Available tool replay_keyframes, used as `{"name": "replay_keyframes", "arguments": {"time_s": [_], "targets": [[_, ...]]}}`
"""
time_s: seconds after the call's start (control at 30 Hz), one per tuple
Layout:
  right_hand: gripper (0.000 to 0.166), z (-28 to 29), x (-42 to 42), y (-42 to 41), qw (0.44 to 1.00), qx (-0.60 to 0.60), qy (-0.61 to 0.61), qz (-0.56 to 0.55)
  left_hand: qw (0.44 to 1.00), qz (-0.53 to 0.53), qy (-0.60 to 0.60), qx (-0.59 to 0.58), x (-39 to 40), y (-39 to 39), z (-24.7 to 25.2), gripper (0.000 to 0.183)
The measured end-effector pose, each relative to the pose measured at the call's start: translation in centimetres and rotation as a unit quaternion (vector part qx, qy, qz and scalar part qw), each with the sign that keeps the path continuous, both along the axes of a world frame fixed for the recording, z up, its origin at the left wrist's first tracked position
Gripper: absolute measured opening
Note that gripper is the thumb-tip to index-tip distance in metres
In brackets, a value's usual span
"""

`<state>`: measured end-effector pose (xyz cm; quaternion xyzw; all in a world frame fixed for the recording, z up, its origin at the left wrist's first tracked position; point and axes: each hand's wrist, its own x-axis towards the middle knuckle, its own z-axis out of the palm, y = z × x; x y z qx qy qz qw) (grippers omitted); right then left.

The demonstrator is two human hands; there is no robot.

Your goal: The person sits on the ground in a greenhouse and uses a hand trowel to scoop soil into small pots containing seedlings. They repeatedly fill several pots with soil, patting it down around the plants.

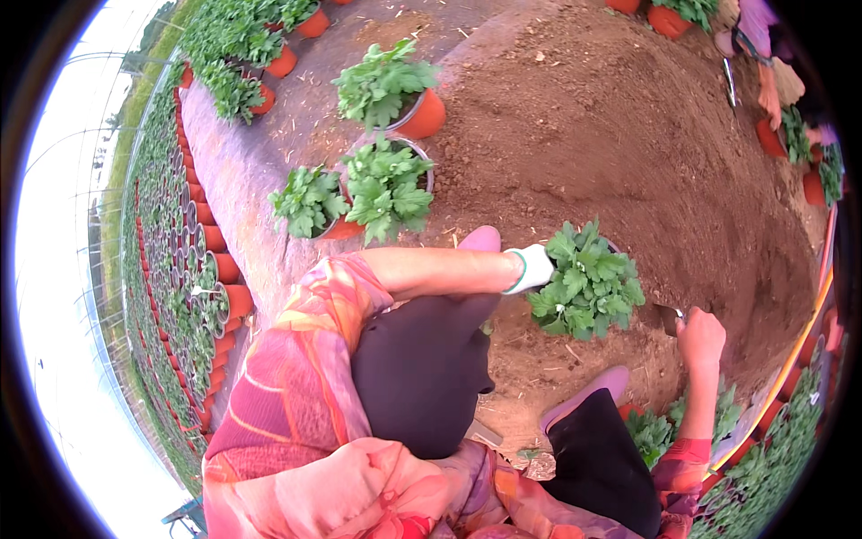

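My left hand [534, 267], in a white glove with a green cuff edge, is at the left side of a leafy potted plant [587, 283]. Leaves hide its fingertips and nearly all of the pot, so its grip there cannot be made out. To the right of the plant, my bare right hand [700, 339] is closed around the handle of a small trowel [669, 315]. The trowel's metal blade points left, low over the brown soil. Part of the blade blends into the dark ground.
A broad soil heap [592, 135] spreads ahead. Potted plants [388, 185] in orange pots stand at the front left, with long rows of pots [225, 269] farther left. A yellow hose or pipe [801, 343] curves along the right. At the upper right, another person's hand [770, 101] reaches to a pot.
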<state>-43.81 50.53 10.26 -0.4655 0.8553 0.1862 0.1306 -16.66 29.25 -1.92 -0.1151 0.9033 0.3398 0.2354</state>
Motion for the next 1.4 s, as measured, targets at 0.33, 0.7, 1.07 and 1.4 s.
{"name": "replay_keyframes", "arguments": {"time_s": [0.33,0.7,1.07,1.4], "targets": [[0.033,-0.8,2.2,-1.7,0.999,0.021,0.037,-0.013,0.663,0.488,0.204,0.53,13.3,-5.8,12.5,0.031],[0.028,-1.6,2.8,-0.5,0.997,0.025,0.062,-0.036,0.246,0.733,0.471,0.424,47.9,-12.2,17.3,0.026],[0.029,-1.9,3.7,-1.2,0.997,0.043,0.058,-0.037,0.115,0.853,0.343,0.375,54.2,-8.7,2.4,0.026],[0.03,-1.8,2.9,-0.7,0.997,0.029,0.068,-0.04,0.209,0.892,0.293,0.273,49.7,-9.2,3.3,0.034]]}}
